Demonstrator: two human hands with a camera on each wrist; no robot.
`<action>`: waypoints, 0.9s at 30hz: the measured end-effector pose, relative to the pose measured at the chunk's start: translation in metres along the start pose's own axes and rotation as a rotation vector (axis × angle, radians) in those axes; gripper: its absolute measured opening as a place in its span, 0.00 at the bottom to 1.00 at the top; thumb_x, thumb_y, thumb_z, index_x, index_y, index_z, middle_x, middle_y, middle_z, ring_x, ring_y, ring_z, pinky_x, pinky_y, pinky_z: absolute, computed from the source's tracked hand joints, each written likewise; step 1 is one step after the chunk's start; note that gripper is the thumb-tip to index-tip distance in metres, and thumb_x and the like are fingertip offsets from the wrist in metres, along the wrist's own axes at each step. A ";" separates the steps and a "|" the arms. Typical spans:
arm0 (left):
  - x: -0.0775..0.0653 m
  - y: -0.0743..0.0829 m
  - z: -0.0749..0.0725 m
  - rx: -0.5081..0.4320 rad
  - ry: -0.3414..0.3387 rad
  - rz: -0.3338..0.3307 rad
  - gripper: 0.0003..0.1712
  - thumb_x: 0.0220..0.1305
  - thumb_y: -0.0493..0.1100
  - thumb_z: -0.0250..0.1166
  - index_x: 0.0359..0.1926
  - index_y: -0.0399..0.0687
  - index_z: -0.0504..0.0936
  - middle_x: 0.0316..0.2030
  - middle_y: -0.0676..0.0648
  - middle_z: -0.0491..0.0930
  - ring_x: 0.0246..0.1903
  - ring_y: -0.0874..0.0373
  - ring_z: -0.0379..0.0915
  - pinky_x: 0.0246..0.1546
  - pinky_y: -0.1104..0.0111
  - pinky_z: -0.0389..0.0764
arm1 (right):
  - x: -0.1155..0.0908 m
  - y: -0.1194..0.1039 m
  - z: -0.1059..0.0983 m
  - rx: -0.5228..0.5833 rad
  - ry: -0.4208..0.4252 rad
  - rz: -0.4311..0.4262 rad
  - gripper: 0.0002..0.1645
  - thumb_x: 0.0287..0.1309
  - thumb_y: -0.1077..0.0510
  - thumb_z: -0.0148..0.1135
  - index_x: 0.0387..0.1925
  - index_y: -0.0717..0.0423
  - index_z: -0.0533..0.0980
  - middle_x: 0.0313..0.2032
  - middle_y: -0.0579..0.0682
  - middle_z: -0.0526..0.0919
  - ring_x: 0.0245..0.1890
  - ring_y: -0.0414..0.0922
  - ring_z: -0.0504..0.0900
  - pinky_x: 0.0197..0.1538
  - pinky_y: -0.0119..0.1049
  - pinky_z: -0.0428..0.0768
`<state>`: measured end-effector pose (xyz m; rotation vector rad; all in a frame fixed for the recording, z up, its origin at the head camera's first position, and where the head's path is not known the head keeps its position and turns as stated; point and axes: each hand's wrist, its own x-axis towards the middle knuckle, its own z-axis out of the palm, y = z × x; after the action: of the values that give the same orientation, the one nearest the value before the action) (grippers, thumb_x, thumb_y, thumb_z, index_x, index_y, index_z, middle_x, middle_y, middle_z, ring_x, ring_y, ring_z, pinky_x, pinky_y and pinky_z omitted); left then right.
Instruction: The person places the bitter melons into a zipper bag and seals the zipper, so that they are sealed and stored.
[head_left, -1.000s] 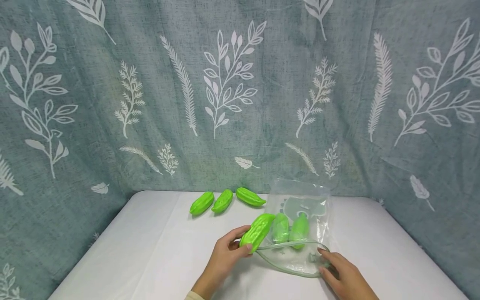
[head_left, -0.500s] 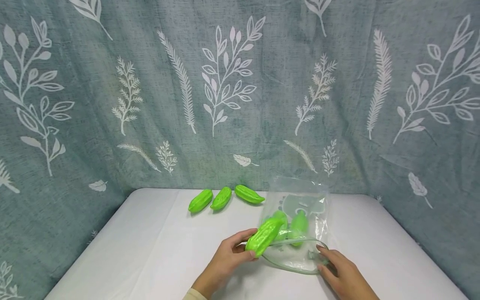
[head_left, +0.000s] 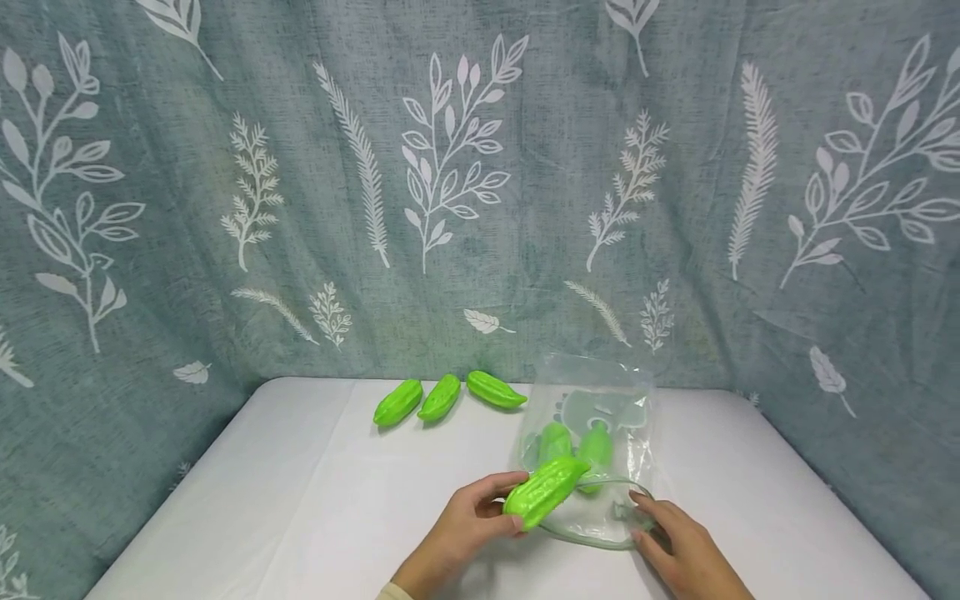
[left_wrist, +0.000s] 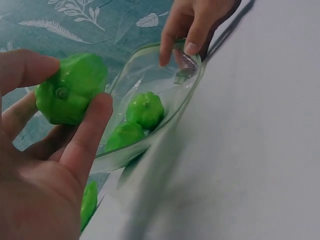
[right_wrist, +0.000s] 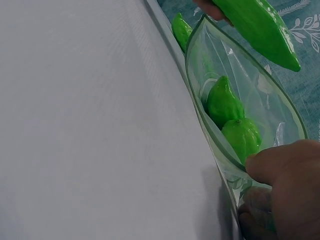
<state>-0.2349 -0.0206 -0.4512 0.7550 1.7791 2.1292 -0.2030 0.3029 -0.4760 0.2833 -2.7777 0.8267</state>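
My left hand [head_left: 472,521] grips a ridged green bitter melon [head_left: 546,492], its tapered end pointing up and right above the mouth of a clear zip bag [head_left: 596,375]. Thumb and fingers lie around its blunt end [left_wrist: 72,90] in the left wrist view. On the right, my right hand [head_left: 686,542] pinches the bag's green rim, and the mouth gapes wide. Inside the bag lie two bitter melons, a left one [head_left: 555,440] and a right one [head_left: 597,446]. The right wrist view shows my thumb on the rim; the fingers below are partly hidden.
Three more bitter melons lie near the table's back edge: one at the left [head_left: 398,403], one in the middle [head_left: 439,397] and one nearer the bag [head_left: 496,390]. A patterned curtain [head_left: 480,208] hangs behind the white table [head_left: 300,500].
My left hand has carried its bitter melon right and slightly down, from the bag's left side to over its mouth. My right hand has stayed at the rim.
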 end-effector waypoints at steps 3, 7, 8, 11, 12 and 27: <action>-0.002 -0.002 0.002 0.028 -0.018 -0.001 0.29 0.61 0.31 0.66 0.65 0.39 0.76 0.56 0.39 0.78 0.45 0.53 0.80 0.41 0.66 0.84 | 0.000 -0.001 0.001 -0.001 0.009 -0.005 0.31 0.62 0.54 0.69 0.66 0.54 0.73 0.52 0.46 0.81 0.55 0.50 0.80 0.56 0.50 0.78; -0.003 -0.004 0.003 0.075 -0.051 -0.014 0.28 0.61 0.33 0.66 0.64 0.42 0.77 0.55 0.43 0.80 0.46 0.55 0.80 0.41 0.69 0.83 | 0.001 -0.002 0.002 0.003 -0.008 0.015 0.31 0.63 0.54 0.68 0.66 0.54 0.73 0.53 0.47 0.80 0.56 0.50 0.79 0.58 0.51 0.77; -0.003 -0.005 0.003 0.088 -0.061 -0.015 0.29 0.61 0.34 0.66 0.64 0.42 0.77 0.56 0.43 0.80 0.47 0.55 0.80 0.41 0.69 0.83 | 0.001 -0.002 0.002 0.002 -0.011 0.021 0.31 0.63 0.54 0.68 0.67 0.53 0.73 0.53 0.46 0.80 0.56 0.50 0.79 0.58 0.51 0.77; -0.002 -0.007 0.003 0.136 -0.095 0.006 0.29 0.60 0.34 0.66 0.64 0.43 0.78 0.57 0.45 0.79 0.50 0.57 0.78 0.44 0.70 0.82 | 0.001 -0.002 0.002 0.004 -0.008 0.017 0.32 0.62 0.54 0.68 0.66 0.54 0.73 0.52 0.47 0.80 0.56 0.50 0.79 0.58 0.51 0.77; -0.002 -0.009 0.002 0.148 -0.108 0.010 0.29 0.60 0.34 0.66 0.64 0.43 0.78 0.58 0.46 0.78 0.51 0.58 0.78 0.45 0.71 0.81 | 0.001 -0.002 0.002 0.003 -0.005 0.016 0.32 0.62 0.54 0.69 0.66 0.54 0.73 0.52 0.47 0.81 0.56 0.50 0.79 0.58 0.51 0.77; -0.001 -0.007 0.016 0.347 -0.059 -0.084 0.28 0.60 0.34 0.67 0.62 0.51 0.81 0.59 0.52 0.78 0.49 0.63 0.77 0.45 0.72 0.80 | 0.001 -0.001 0.000 -0.013 -0.016 0.025 0.31 0.62 0.55 0.68 0.66 0.55 0.73 0.52 0.47 0.80 0.56 0.50 0.79 0.58 0.51 0.77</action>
<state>-0.2266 -0.0061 -0.4559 0.7964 2.1357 1.7478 -0.2036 0.3024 -0.4754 0.2537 -2.8057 0.8153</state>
